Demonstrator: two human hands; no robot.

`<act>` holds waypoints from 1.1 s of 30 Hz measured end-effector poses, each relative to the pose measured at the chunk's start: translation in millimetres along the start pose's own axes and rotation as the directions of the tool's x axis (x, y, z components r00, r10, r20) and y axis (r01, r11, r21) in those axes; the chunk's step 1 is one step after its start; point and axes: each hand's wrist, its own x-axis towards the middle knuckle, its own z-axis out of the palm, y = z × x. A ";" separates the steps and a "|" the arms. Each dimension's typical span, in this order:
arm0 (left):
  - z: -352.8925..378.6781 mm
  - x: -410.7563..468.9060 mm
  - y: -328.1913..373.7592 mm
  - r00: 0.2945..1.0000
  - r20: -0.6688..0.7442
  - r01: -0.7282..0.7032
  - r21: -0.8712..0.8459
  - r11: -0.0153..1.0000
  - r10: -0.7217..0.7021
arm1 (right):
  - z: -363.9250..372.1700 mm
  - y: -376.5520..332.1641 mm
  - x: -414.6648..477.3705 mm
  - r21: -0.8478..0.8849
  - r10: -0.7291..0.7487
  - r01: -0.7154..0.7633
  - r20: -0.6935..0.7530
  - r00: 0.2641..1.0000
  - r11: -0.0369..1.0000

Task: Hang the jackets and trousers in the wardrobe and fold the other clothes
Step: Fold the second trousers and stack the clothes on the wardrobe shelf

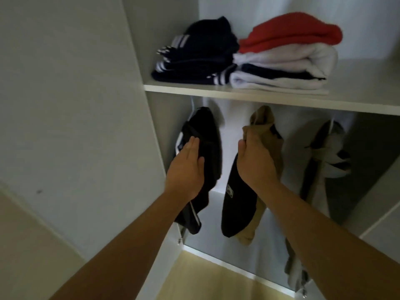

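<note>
Inside the white wardrobe, two folded stacks are kept on the upper shelf: a navy striped pile on the left, a red, white and navy pile just beside it. Below the shelf, three garments are hung. A black jacket is touched by the flat, unclenched left hand; tan trousers (draped with something black) are gripped near the top by the right hand. A grey garment is hung further right.

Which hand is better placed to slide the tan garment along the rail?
Probably the right hand: it already grips the top of the tan garment under the shelf. The left hand lies open and flat against the black jacket.
</note>
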 end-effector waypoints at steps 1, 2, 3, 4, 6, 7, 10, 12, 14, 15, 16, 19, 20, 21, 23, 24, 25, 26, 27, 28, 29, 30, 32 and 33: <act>-23.9 -10.3 -9.1 0.999 -0.045 -0.017 0.031 0.999 0.018 | 3.2 -26.1 -9.7 0.017 -0.043 0.044 -0.030 0.999 0.999; -48.1 -20.3 -17.7 0.995 -0.088 -0.037 0.073 0.997 0.043 | 5.5 -52.5 -19.4 0.061 -0.070 0.073 -0.052 0.996 0.995; -71.6 -29.5 -25.7 0.989 -0.132 -0.054 0.126 0.990 0.071 | 7.8 -77.9 -28.2 0.118 -0.085 0.092 -0.068 0.994 0.989; -94.5 -38.7 -33.1 0.978 -0.181 -0.069 0.190 0.979 0.104 | 9.4 -101.5 -37.0 0.160 -0.101 0.113 -0.082 0.992 0.981; -137.7 -56.8 -47.2 0.938 -0.295 -0.081 0.328 0.941 0.184 | 10.7 -146.5 -55.9 0.196 -0.145 0.160 -0.086 0.986 0.968; -156.7 -65.1 -54.3 0.907 -0.362 -0.065 0.383 0.922 0.214 | 11.1 -166.1 -65.3 0.203 -0.175 0.189 -0.084 0.981 0.961; -204.4 -82.3 -78.8 0.812 -0.546 0.075 0.446 0.892 0.205 | 12.0 -215.7 -91.9 0.225 -0.217 0.237 -0.113 0.970 0.945; -227.2 -84.5 -92.5 0.787 -0.613 0.221 0.385 0.896 0.069 | 11.3 -240.8 -105.4 0.219 -0.235 0.260 -0.133 0.963 0.941; -241.4 -80.8 -98.9 0.780 -0.617 0.332 0.273 0.903 -0.101 | 8.2 -260.9 -114.3 0.224 -0.259 0.281 -0.123 0.958 0.933; -245.7 -78.6 -100.0 0.779 -0.605 0.364 0.219 0.905 -0.167 | 5.9 -269.2 -117.5 0.228 -0.272 0.292 -0.118 0.955 0.929; -249.7 -76.8 -100.0 0.778 -0.591 0.378 0.167 0.911 -0.214 | 3.8 -276.5 -120.5 0.227 -0.283 0.304 -0.119 0.952 0.925; -259.7 -75.2 -97.6 0.763 -0.584 0.376 0.051 0.925 -0.278 | -7.0 -289.1 -124.7 0.195 -0.322 0.346 -0.146 0.935 0.918; -263.2 -76.4 -96.2 0.750 -0.599 0.368 0.028 0.930 -0.279 | -11.3 -290.3 -124.9 0.180 -0.339 0.362 -0.150 0.929 0.914; -266.1 -78.5 -94.0 0.740 -0.613 0.357 0.010 0.934 -0.276 | -15.7 -290.6 -124.5 0.177 -0.348 0.374 -0.160 0.924 0.910; -265.6 -88.1 -88.0 0.732 -0.636 0.310 -0.007 0.951 -0.244 | -23.1 -289.4 -124.9 0.207 -0.332 0.368 -0.191 0.924 0.906; -262.9 -92.6 -83.9 0.734 -0.652 0.245 -0.009 0.969 -0.192 | -26.8 -287.7 -125.0 0.217 -0.316 0.358 -0.205 0.926 0.908; -259.2 -96.3 -78.1 0.738 -0.663 0.155 -0.017 0.988 -0.127 | -30.8 -284.8 -125.8 0.220 -0.297 0.342 -0.214 0.931 0.914; -254.8 -98.8 -70.6 0.747 -0.662 0.060 -0.031 0.998 -0.066 | -34.4 -280.8 -126.0 0.222 -0.277 0.327 -0.227 0.934 0.919; -249.4 -100.1 -61.3 0.760 -0.649 -0.021 -0.042 0.999 -0.012 | -38.9 -275.0 -125.9 0.218 -0.259 0.313 -0.245 0.934 0.924; -243.4 -100.2 -51.0 0.776 -0.629 -0.084 -0.042 0.996 0.039 | -43.4 -267.7 -125.4 0.212 -0.235 0.293 -0.260 0.936 0.932; -236.1 -98.4 -39.4 0.791 -0.605 -0.139 -0.036 0.990 0.089 | -48.4 -258.7 -124.4 0.210 -0.200 0.261 -0.271 0.942 0.942; -228.0 -95.3 -27.6 0.807 -0.575 -0.191 -0.036 0.981 0.136 | -53.2 -248.8 -123.2 0.220 -0.158 0.223 -0.275 0.948 0.950; -207.7 -86.1 -4.3 0.828 -0.504 -0.292 -0.010 0.956 0.247 | -63.2 -225.7 -122.1 0.237 -0.076 0.147 -0.283 0.956 0.960; -196.5 -79.8 7.4 0.818 -0.474 -0.350 0.039 0.936 0.325 | -69.4 -213.6 -122.2 0.234 -0.043 0.114 -0.289 0.956 0.965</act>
